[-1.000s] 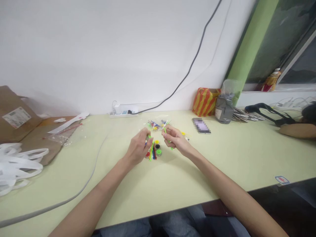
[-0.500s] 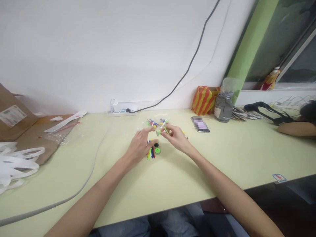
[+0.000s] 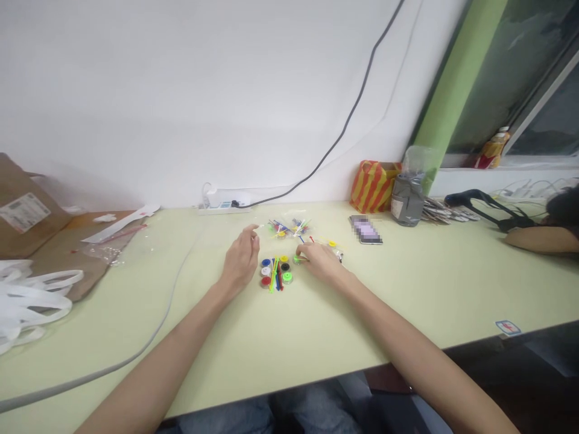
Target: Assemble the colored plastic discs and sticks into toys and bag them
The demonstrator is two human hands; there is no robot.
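Observation:
My right hand [image 3: 319,260] pinches a small green-topped disc [image 3: 297,260] low over the table. My left hand [image 3: 243,256] is further left, its fingers drawn together; a small pale bit shows at the fingertips, too small to name. Between my hands two short columns of round discs stand, among them a blue disc [image 3: 266,263], a red disc [image 3: 266,281], a yellow disc [image 3: 284,259] and a green disc [image 3: 287,278]. Several coloured plastic arrows [image 3: 276,276] lie lengthwise between the columns. Behind them are clear plastic bags with more coloured arrows [image 3: 300,227].
A phone [image 3: 366,229] lies at the right, before a striped bag [image 3: 373,185] and a grey container [image 3: 407,199]. A power strip [image 3: 221,201] sits against the wall. Brown paper [image 3: 67,265] and white straps [image 3: 36,301] lie left. Another person's arm [image 3: 538,236] rests at far right.
My right hand has come down and nearer with the green-topped disc. My left hand has moved left, its fingers closing, which uncovers the discs and arrows.

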